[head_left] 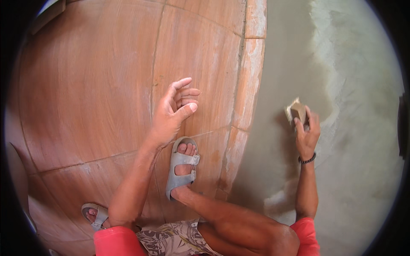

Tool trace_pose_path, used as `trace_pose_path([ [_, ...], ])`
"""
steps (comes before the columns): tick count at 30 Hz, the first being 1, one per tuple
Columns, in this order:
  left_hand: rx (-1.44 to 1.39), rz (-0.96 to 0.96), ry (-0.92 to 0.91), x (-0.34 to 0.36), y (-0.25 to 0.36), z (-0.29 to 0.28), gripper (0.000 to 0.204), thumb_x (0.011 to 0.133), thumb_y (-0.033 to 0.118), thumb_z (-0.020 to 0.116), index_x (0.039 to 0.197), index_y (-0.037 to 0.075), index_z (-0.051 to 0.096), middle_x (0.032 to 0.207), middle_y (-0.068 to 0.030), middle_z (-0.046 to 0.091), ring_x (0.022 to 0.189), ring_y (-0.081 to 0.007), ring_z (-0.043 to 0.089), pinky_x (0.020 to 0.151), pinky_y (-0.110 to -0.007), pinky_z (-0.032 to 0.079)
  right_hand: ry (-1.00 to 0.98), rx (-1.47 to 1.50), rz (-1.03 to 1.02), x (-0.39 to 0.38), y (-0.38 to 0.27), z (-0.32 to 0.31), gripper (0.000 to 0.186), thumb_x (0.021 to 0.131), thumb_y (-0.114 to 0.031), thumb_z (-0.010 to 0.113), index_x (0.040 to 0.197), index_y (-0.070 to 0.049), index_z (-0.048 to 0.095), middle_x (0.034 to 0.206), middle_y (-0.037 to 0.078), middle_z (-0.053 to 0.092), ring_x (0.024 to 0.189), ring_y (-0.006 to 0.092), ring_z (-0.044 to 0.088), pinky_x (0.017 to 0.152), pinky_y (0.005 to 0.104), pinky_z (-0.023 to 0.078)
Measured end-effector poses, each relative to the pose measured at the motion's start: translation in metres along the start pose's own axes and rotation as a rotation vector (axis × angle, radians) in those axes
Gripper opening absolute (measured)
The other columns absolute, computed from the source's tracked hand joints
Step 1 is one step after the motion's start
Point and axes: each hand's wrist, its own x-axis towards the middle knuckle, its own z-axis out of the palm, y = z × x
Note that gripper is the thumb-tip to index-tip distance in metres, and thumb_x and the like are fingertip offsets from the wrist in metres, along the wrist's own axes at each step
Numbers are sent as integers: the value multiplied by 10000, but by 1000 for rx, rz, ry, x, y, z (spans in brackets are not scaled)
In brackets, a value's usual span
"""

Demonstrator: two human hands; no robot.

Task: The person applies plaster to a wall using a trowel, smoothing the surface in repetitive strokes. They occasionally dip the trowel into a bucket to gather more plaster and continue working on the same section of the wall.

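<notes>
My right hand (308, 130) grips a small brown block (298, 112) with a pale, ragged edge; whether it is a sponge or something firmer I cannot tell. The block is at the grey plastered surface (290, 55), beside the border between a darker, smooth band and a lighter, streaked area. A dark bracelet (307, 159) circles my right wrist. Nothing is in my left hand (174, 109), which is held over the brown tiles (102, 85) with its fingers loosely curled and apart. Pale dust or residue coats its fingertips.
A row of narrow, white-smeared edge tiles (247, 81) separates the brown tiles from the grey surface. My grey sandals (183, 160) stand on the tiles, the right one just below my left hand. A dark object (402, 126) shows at the far right rim.
</notes>
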Motion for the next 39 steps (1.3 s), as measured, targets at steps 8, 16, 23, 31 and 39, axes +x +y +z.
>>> trace_pose_path([
  [8,-45,19,6,13,3,10,540,902,183,678,1363,-4,467,1148,-134,632,1006,-185,626,960,-353,461,-119,-522,-455,85,13,40,466,762,-40,652,1225,-60,599,1091,116,574,1016,302,536,861,421,452],
  [16,-35,67,75,21,6,9,478,912,184,660,1326,5,502,1105,-125,650,949,-176,640,927,-343,470,-559,-478,-592,-59,36,41,393,802,-51,611,1194,-61,621,986,130,572,932,297,543,774,413,433],
  [23,-9,93,133,22,2,8,468,909,202,657,1315,16,517,1086,-113,658,919,-163,642,903,-328,465,45,-533,-431,63,28,27,416,794,-52,629,1208,-30,596,996,151,584,932,349,543,788,442,438],
  [31,131,112,141,14,23,-5,463,905,227,652,1297,10,536,1077,-130,662,927,-158,635,940,-359,473,-523,-407,-627,-42,47,21,413,784,-31,625,1197,-36,620,1002,168,585,918,351,547,782,448,461],
  [39,191,206,146,30,26,0,458,912,231,647,1300,12,542,1083,-130,664,935,-162,640,969,-368,471,-220,-542,-560,23,37,93,441,802,-37,627,1241,-27,592,1003,136,584,961,328,550,781,440,455],
])
